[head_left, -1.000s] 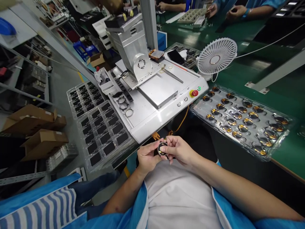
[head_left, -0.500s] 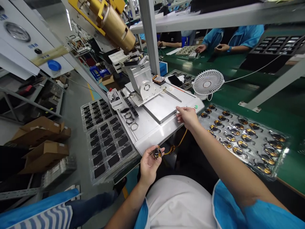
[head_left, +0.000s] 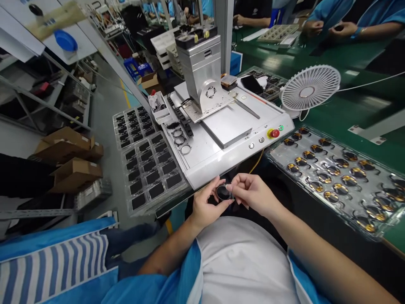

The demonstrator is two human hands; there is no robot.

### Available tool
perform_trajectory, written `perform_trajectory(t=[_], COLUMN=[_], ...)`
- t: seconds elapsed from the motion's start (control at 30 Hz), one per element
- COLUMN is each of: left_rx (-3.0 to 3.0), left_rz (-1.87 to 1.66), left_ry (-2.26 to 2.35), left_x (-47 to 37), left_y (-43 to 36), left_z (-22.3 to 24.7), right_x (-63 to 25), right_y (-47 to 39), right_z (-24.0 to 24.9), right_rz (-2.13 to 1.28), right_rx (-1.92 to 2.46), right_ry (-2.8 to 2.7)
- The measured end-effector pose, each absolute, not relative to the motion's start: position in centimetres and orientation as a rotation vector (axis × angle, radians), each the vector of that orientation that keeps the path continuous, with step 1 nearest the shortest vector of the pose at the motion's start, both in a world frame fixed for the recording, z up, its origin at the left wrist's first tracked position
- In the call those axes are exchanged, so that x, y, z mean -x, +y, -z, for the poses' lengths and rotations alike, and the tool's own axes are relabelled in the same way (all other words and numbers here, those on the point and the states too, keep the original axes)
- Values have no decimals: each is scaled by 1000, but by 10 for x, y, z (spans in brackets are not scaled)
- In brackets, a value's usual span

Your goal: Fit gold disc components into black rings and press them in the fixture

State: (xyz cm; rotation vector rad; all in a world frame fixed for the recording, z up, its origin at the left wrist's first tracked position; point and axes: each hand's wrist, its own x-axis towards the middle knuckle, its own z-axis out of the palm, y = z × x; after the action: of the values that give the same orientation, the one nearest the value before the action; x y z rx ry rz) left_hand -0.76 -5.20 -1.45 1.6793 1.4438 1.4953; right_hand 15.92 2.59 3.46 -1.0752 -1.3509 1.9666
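Note:
My left hand (head_left: pixel 207 202) curls its fingers around a small round watch part (head_left: pixel 223 192) with a glossy black face and a thin rim. It is held just in front of the machine's front edge, above my lap. The thumb and fingertips of my right hand (head_left: pixel 253 192) pinch the right side of the same part. Whatever else may be between those right fingertips is hidden. Close by, a clear tray (head_left: pixel 286 185) on the right carries rows of round black-and-gold parts with dark flexible tails.
Ahead stands a white bench machine (head_left: pixel 202 175) with a metal fixture (head_left: pixel 202 63), a red stop button (head_left: pixel 274 133) and tweezers (head_left: pixel 247 106). A white fan (head_left: pixel 310 88) is at right. Trays of black squares (head_left: pixel 156 191) lie left. People sit across the green table.
My right hand has come back from the machine's front edge to the round part in my left hand. The part now shows its black face. My view has shifted.

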Motion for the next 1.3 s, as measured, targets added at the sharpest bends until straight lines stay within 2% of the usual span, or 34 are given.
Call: perform_trajectory(t=[0.5, 0.97, 1.17, 1.23, 1.3], left_rx=[-1836, -1773, -1847, -1855, -1867], left_rz=[-1451, -1456, -1393, -1350, -1313], left_ry=[1533, 1524, 1407, 1350, 1348], left_x=[5, 7, -3, -3, 0], left_y=[-51, -53, -53, -52, -50], left_z=[0, 4, 10, 11, 13], right_x=[-154, -152, -169, -202, -257], right_y=[15, 10, 11, 20, 28], right_z=[-29, -19, -10, -6, -2], right_rz=[-1913, -1685, -1860, -1671, -1271], right_rx=[1158, 1196, 1117, 1257, 1531], right_ry=[-1405, -1461, -1359, -1307, -1246])
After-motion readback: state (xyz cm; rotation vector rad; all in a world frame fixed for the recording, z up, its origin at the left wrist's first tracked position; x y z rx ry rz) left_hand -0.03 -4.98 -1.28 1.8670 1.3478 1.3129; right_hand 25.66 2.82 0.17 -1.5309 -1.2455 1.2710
